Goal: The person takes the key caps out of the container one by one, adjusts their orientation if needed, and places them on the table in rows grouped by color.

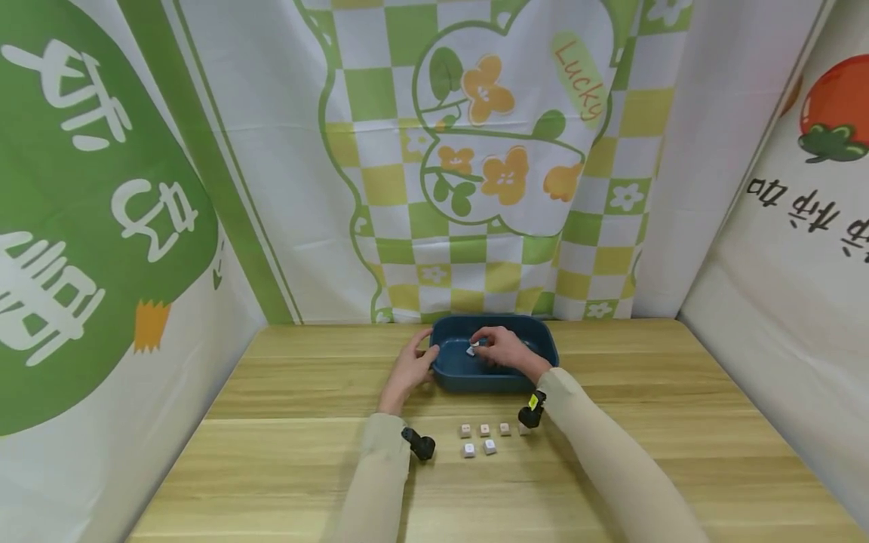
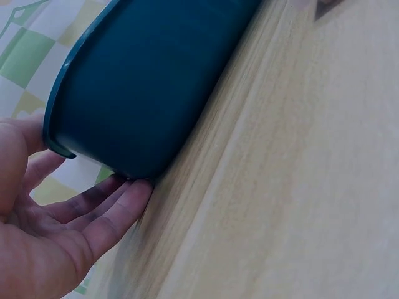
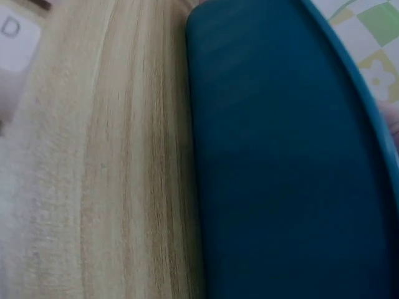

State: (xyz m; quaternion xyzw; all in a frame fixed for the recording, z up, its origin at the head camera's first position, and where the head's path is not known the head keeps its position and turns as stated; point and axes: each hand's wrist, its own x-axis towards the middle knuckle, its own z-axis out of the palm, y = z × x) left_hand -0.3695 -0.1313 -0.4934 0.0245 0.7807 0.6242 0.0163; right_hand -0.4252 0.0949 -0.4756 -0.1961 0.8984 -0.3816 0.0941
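A dark blue plastic basin (image 1: 492, 383) stands at the table's far edge. My left hand (image 1: 410, 369) holds its left end, thumb up at the rim; in the left wrist view the fingertips (image 2: 138, 193) touch the outer wall low down. Inside the basin, my right hand (image 1: 504, 349) pinches a small white keycap (image 1: 475, 344) between thumb and fingers. Another white keycap (image 1: 470, 352) lies on the basin floor just under it. The right wrist view shows only the basin's outer side (image 3: 280, 162), with the right hand mostly hidden behind the rim.
In front of the basin, several white keycaps lie in two rows; one (image 1: 469, 450) is in the near row, another (image 1: 484, 430) in the far row. A keycap marked D (image 3: 15, 37) shows large in the right wrist view. Printed curtains (image 1: 475, 286) hang behind the wooden table (image 1: 285, 452).
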